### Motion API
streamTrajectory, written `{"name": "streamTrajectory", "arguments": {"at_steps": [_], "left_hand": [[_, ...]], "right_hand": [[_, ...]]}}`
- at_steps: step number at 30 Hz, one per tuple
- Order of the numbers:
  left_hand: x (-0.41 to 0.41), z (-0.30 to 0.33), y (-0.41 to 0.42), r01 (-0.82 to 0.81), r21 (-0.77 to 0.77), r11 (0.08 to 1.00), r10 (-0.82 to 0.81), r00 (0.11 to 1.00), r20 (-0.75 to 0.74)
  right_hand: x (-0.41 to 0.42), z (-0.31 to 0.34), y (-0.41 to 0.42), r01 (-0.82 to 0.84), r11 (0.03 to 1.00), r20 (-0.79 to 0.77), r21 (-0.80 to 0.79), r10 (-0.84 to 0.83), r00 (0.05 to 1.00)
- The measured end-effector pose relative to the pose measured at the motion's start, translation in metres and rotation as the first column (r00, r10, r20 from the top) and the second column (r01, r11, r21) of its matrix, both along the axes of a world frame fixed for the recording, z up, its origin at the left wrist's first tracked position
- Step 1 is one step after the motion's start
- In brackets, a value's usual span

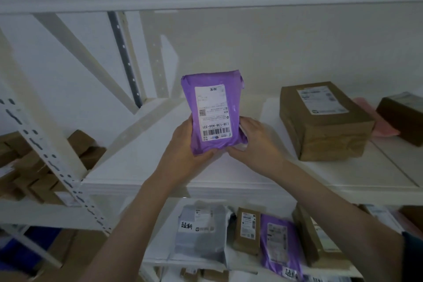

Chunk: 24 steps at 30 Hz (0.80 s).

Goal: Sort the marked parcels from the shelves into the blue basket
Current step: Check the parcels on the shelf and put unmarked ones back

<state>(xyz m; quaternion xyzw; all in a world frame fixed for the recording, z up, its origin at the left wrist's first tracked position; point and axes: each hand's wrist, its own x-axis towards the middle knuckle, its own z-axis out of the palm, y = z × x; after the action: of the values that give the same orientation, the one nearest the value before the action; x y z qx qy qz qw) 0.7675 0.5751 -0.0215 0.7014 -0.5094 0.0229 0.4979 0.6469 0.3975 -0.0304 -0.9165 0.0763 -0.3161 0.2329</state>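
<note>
A purple plastic mailer parcel (211, 91) with a white shipping label stands upright above the white shelf board (160, 167). My left hand (183, 146) grips its lower left edge and my right hand (256, 142) grips its lower right corner. The label faces me upside down. On the shelf below lie a grey mailer (201, 231) with a handwritten white tag and another purple mailer (278, 245) with a handwritten tag at its near end. A patch of blue (9, 256) shows at the bottom left behind the rack; I cannot tell whether it is the basket.
A large brown cardboard box (325, 121) sits on the same shelf to the right, with a pink mailer (380, 121) and another brown box (402, 117) beyond. Small brown boxes (29, 167) fill the left rack. More brown parcels (248, 229) lie below.
</note>
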Motion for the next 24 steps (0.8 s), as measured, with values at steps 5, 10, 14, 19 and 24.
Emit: {"name": "streamTrajectory", "arguments": {"at_steps": [5,10,14,19,24], "left_hand": [[-0.007,-0.001,-0.004,0.013,0.016,1.000,-0.013,1.000,0.024],[-0.015,0.000,-0.005,0.025,0.015,1.000,-0.026,0.999,0.033],[-0.019,-0.001,-0.004,0.049,0.008,0.999,-0.050,0.998,0.029],[-0.019,0.002,-0.010,0.074,0.045,0.996,-0.075,0.997,0.023],[-0.006,-0.014,-0.032,0.103,0.242,0.965,-0.103,0.995,-0.014]], "right_hand": [[-0.010,0.000,-0.002,0.038,0.998,-0.036,0.051,-0.036,0.999],[-0.016,0.001,-0.005,0.053,0.997,-0.061,0.063,-0.049,0.997],[-0.019,-0.001,-0.007,0.063,0.996,-0.067,0.068,-0.059,0.996],[-0.021,-0.002,-0.009,0.102,0.994,-0.083,0.045,-0.098,0.992],[-0.028,-0.010,-0.015,0.189,0.981,-0.221,0.042,-0.175,0.959]]}}
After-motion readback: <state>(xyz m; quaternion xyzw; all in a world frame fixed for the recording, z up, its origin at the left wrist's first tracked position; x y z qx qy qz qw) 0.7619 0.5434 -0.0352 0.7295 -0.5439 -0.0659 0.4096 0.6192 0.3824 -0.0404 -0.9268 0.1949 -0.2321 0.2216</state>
